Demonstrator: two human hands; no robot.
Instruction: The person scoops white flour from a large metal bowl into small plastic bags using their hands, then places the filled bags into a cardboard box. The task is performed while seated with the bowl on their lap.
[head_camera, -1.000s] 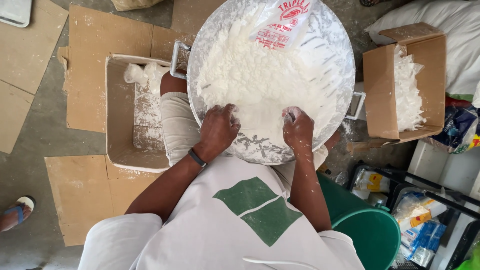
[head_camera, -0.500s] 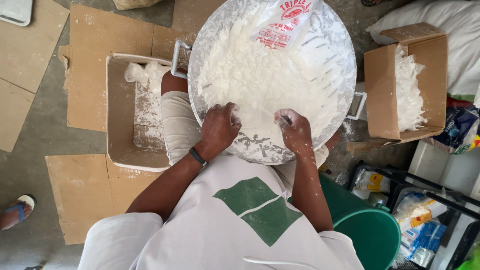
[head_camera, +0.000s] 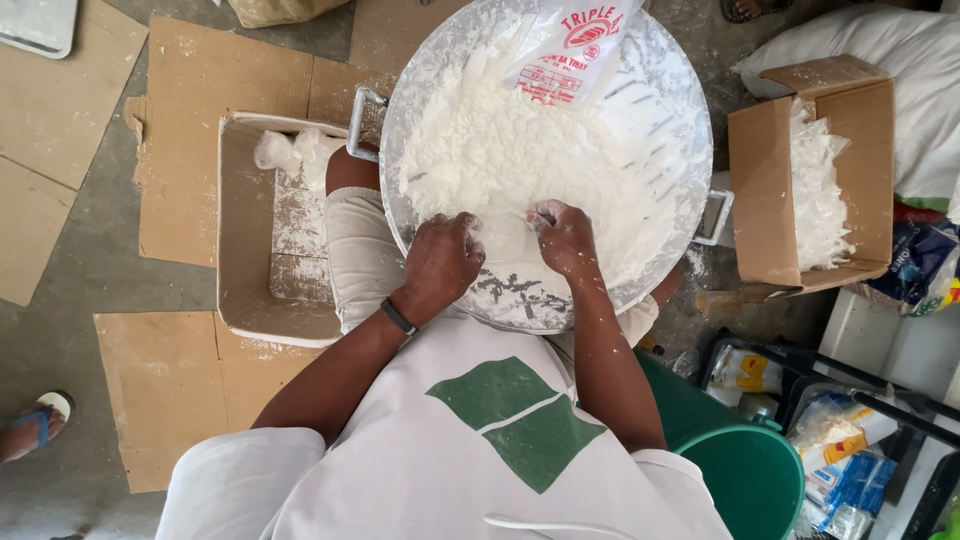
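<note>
Nearby, cardboard boxes (head_camera: 805, 190) beside basin (head_camera: 690, 120)

Grey concrete floor (head_camera: 90, 250), flattened cardboard sheets (head_camera: 200, 130), open cardboard boxes (head_camera: 790, 190), green bucket (head_camera: 745, 470)

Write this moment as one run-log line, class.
left hand: in white flour | right hand: in white flour | metal basin: on lap | plastic bag: far rim

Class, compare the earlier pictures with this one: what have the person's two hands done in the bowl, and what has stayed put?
The right hand has shifted slightly left, towards the left hand, which barely moved. Both remain pressed into the white dough. The metal bowl, plastic bag and cardboard box are unchanged.
</note>
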